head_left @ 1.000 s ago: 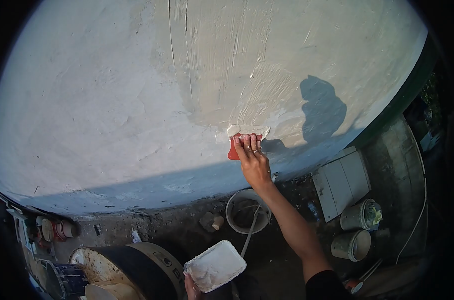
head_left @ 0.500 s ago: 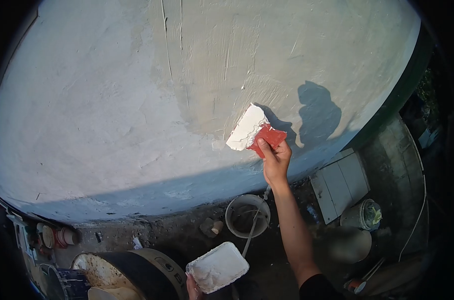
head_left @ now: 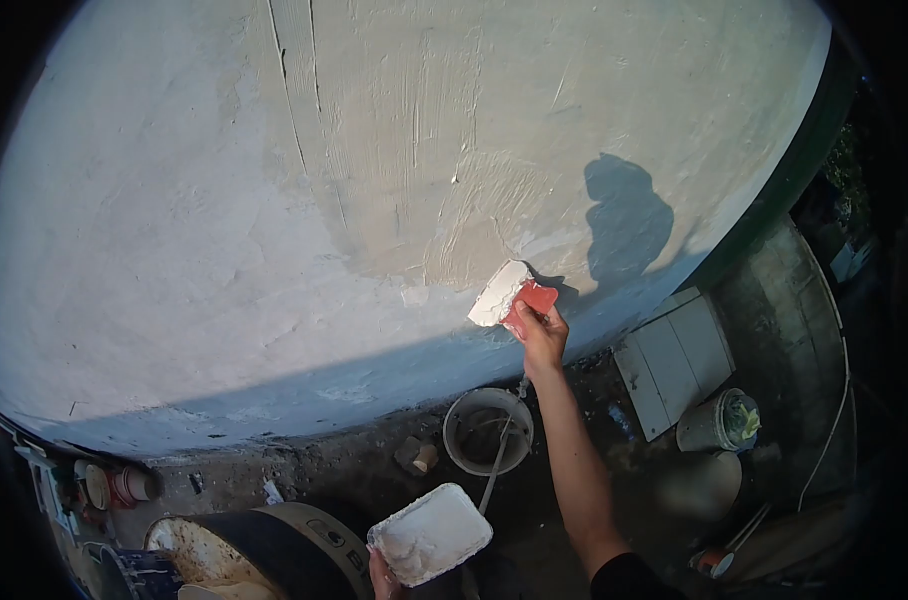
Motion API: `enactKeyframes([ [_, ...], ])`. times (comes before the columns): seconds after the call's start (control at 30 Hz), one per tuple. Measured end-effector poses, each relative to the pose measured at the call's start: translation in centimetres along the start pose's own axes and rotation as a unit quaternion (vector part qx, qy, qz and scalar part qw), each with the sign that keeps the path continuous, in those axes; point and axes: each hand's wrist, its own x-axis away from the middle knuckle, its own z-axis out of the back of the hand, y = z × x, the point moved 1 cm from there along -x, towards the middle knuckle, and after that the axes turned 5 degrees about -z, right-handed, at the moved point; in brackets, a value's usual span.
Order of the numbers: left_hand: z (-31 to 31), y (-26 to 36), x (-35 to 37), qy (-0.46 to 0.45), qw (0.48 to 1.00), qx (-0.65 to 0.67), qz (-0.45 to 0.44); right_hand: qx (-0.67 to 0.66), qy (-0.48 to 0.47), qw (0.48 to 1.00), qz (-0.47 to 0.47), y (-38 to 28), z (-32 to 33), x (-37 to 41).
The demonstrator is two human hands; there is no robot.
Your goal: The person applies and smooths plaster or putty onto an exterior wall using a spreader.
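Note:
My right hand [head_left: 544,338] is closed around a red putty spreader [head_left: 536,297], thumb on top. White putty [head_left: 501,292] coats the spreader's wide blade, which lies close against the plastered wall [head_left: 224,200]. Fresh putty streaks run up the wall above it. Down at the lower middle, the fingers of my left hand [head_left: 382,575] grip the side of a shallow white rectangular tray [head_left: 444,525]. Putty covers the inside of that tray. Most of the left hand is hidden or out of frame.
A round bucket [head_left: 452,430] with a stick in it stands at the wall's foot. A dark barrel [head_left: 274,545] is at lower left. Pale panels [head_left: 674,362] lie on the ground at right, near another bucket [head_left: 699,428]. Pots [head_left: 129,487] sit at far left.
My right hand has moved down the wall with the spreader, toward the shadow's edge. The tray in my left hand stays nearly in place; the view has shifted slightly.

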Motion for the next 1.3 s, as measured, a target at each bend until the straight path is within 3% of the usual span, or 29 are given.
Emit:
enactKeyframes([
  [0.13,-2.2,1.0,0.8,-0.004,1.000,-0.005,-0.005,0.072,-0.030,0.983,0.168,-2.9,2.0,3.1],
  [0.23,-2.5,1.0,1.6,-0.005,1.000,-0.018,-0.012,0.219,0.020,0.921,0.321,-9.9,-1.3,6.0],
  [0.3,-2.8,1.2,1.8,-0.002,0.999,-0.032,-0.023,0.306,0.046,0.814,0.492,-14.0,-4.4,5.8],
  [0.37,-2.6,1.0,1.9,0.021,1.000,-0.010,0.005,0.449,0.021,0.579,0.680,-18.3,-10.0,5.5],
  [0.47,-0.6,-1.1,0.6,0.002,1.000,0.010,-0.007,0.527,-0.059,0.542,0.652,-14.0,-11.7,3.5],
  [0.6,-1.6,-0.4,1.7,0.018,0.998,0.056,0.004,0.576,-0.150,0.532,0.602,-6.4,-9.1,3.8],
  [0.7,1.0,-1.7,0.6,0.006,0.999,0.034,0.020,0.601,-0.193,0.515,0.579,0.1,-6.4,4.5],
  [0.77,-0.6,-0.1,1.7,-0.047,0.997,0.032,-0.053,0.596,-0.202,0.521,0.577,1.4,-5.6,5.0],
  [0.83,-1.4,1.3,2.6,-0.083,0.992,0.038,-0.086,0.574,-0.201,0.542,0.580,1.3,-4.7,5.4],
  [0.97,-1.3,1.6,2.7,-0.086,0.991,0.035,-0.096,0.524,-0.155,0.598,0.586,-6.3,-6.3,6.5],
  [1.1,-1.5,1.0,2.5,-0.045,0.995,0.038,-0.080,0.457,-0.037,0.538,0.708,-16.3,-11.0,5.6],
  [1.17,-1.0,0.5,2.1,-0.059,0.994,0.024,-0.091,0.460,-0.034,0.505,0.729,-19.4,-13.1,5.5],
  [1.3,-1.8,1.4,2.6,-0.090,0.993,-0.005,-0.075,0.551,-0.069,0.460,0.693,-18.0,-14.2,4.3],
])
